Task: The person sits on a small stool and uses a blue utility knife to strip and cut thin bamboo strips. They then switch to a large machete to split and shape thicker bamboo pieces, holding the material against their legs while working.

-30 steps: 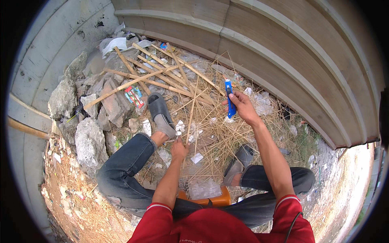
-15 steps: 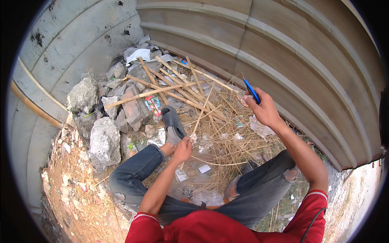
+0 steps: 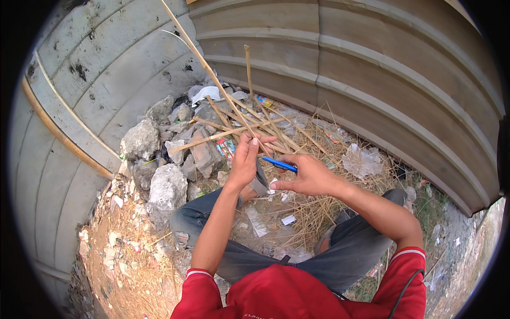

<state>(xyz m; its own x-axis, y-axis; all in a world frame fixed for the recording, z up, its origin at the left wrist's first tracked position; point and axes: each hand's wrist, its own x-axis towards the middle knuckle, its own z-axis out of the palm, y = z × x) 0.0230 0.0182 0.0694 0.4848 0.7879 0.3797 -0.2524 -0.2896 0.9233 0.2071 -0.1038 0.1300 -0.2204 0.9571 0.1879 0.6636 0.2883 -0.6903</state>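
Between the fingers of my left hand is the lower part of a long, thin bamboo strip, which slants up and away to the left. My right hand grips a blue utility knife, its front end close to the strip's lower end, just right of my left fingers. Whether the blade touches the bamboo I cannot tell. Beyond my hands, several bamboo sticks lie crossed in a loose pile, and one short stick stands up at the back.
Grey rocks are heaped on the left. A pale panel wall and a brown corrugated metal sheet enclose the corner. Thin straw-like shavings and plastic scraps litter the ground around my bent legs.
My left hand has moved forward, and the bamboo strip in it now points up and away. My right hand has brought the utility knife leftward and down beside it. The view has shifted slightly.
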